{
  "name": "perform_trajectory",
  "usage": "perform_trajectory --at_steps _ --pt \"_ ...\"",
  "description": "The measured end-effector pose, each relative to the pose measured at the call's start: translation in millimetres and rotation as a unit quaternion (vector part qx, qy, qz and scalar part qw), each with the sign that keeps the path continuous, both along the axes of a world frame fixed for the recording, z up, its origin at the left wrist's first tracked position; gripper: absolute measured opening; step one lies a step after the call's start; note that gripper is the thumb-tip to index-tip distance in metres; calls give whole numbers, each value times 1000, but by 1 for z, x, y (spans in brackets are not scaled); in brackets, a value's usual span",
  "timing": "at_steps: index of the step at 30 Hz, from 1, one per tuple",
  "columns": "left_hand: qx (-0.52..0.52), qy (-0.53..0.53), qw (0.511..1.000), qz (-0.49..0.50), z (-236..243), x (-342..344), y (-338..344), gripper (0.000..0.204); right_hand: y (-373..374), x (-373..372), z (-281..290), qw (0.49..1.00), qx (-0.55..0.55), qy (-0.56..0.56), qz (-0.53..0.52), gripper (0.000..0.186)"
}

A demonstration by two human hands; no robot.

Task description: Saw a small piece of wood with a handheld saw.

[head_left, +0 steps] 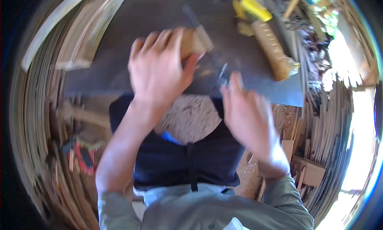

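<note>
My left hand is closed over a small light-brown wooden block on the dark tabletop. Its fingers wrap over the far side, with the thumb at the block's right. My right hand, blurred by motion, grips a small tool with a metal tip; the grip part is hidden in the fist. That tip points toward the block, apart from it. Just beyond the left hand lies a slim tool with a dark shaft, its near part pale and beside the block.
A yellow-handled tool and a brownish, ridged long piece lie at the table's right. Long boards lean over its left edge. The dark table ends close before me. Wood strips stack on the right; a red object sits low left.
</note>
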State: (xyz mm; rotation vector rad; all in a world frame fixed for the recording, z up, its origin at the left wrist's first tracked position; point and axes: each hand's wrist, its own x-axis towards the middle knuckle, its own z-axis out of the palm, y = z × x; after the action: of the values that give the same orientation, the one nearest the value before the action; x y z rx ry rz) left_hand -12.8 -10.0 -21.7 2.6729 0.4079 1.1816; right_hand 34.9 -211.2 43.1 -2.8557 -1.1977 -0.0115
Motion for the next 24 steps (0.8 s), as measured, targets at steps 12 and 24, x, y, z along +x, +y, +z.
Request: perform_trajectory --at_steps 12,24 --pt "45 29 998 22 2 2 -3 54 22 27 -10 994 84 -31 65 15" --pt "39 22 999 -4 4 1 -7 56 30 43 -18 989 126 -28 64 24"
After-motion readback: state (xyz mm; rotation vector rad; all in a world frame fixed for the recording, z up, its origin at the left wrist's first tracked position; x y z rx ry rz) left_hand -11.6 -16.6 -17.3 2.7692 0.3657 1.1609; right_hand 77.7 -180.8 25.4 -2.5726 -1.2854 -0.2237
